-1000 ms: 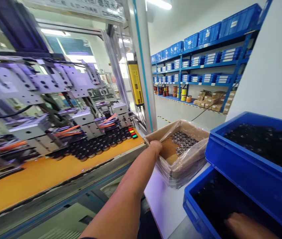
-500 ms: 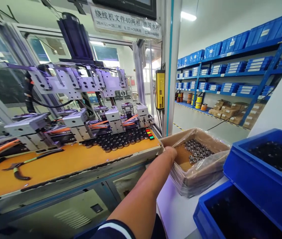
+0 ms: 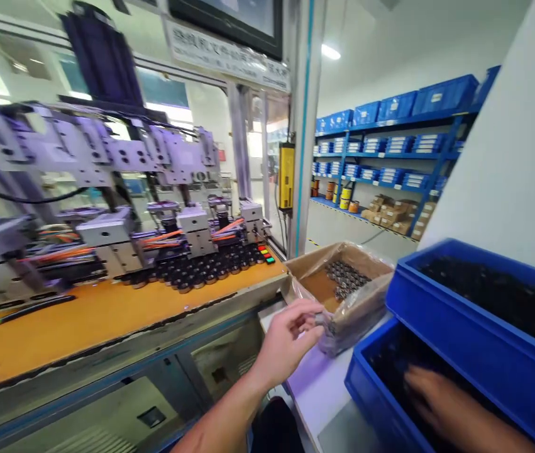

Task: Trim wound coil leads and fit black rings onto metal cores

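My left hand (image 3: 290, 336) hovers at the near corner of the cardboard box (image 3: 295, 269), thumb and fingers curled toward each other. A small greyish bit shows at its fingertips; whether it is a held part or the plastic liner behind, I cannot tell. Inside the lined box lies a cluster of small metal ring-shaped parts (image 3: 346, 279). My right hand (image 3: 430, 390) reaches down into the lower blue bin (image 3: 360, 377), over its dark contents. Motion blurs its fingers, and their tips are lost against those contents.
A second blue bin (image 3: 402, 296) full of small black parts overlaps the lower one. To the left, a winding machine (image 3: 196, 229) stands behind rows of black round parts (image 3: 192, 270) on an orange bench top (image 3: 121, 321). Blue shelving (image 3: 390, 154) lines the back right.
My left hand has come out of the cardboard box toward me. My right hand has appeared in the lower blue bin. The view has swung to the right.
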Motion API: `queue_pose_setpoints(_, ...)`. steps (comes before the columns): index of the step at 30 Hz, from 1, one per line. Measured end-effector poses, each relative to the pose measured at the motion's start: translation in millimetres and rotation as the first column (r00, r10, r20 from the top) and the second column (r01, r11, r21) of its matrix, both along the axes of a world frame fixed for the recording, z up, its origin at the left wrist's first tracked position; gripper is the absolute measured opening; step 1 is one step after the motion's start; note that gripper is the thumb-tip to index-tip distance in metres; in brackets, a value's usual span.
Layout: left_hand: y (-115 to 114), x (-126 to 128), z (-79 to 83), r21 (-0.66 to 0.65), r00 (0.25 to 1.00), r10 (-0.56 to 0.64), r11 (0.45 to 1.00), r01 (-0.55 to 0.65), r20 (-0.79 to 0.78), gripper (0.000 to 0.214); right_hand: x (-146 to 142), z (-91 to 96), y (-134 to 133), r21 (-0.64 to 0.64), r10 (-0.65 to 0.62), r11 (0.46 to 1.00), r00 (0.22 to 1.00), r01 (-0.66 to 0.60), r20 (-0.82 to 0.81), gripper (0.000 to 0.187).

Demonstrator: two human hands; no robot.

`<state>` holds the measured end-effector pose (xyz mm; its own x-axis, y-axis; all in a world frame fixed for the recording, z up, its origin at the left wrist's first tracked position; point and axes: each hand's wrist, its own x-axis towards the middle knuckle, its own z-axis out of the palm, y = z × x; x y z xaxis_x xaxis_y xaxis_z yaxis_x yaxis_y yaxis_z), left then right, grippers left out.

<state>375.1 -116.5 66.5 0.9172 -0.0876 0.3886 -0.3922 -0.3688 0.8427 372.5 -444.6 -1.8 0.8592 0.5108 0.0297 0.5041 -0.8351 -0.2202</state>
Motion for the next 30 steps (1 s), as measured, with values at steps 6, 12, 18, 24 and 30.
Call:
queue_pose_setpoints(6, 26.4, -86.3, -20.5, -0.455, 0.991, -0.056, 0.89, -0.006, -0.121, 0.024, -7.2, 44.4, 30.2, 0.24, 0.045, 0.962, 0.942, -0.131, 0.333, 0.015)
queue_pose_setpoints(12, 26.4, -125.6, -16.9, -0.636, 0.962, -0.183, 0.772, 0.013, -0.203, 0.031, -62.8, 88.9, 101.5, 0.278, 0.187, 0.842, 0.733, -0.463, 0.654, 0.014)
queue_pose_setpoints(18, 17.9, -150.8, -32.1, -0.776, 0.911, -0.346, 0.629, 0.046, -0.225, 0.029, -104.4, 85.8, 159.8, 0.449, 0.327, 0.632, 0.743, -0.632, 0.585, 0.018)
queue_pose_setpoints(24, 7.5, -163.1, -37.8, -0.822, 0.882, -0.445, 0.553, 0.135, -0.155, 0.031, -105.8, 73.8, 156.7, 0.494, 0.356, 0.574, 0.742, -0.653, 0.567, 0.019)
queue_pose_setpoints(30, 3.5, -165.8, -34.2, -0.787, 0.909, -0.393, 0.601, 0.142, -0.136, 0.038, -109.0, 76.7, 155.9, 0.501, 0.345, 0.58, 0.751, -0.642, 0.563, 0.018)
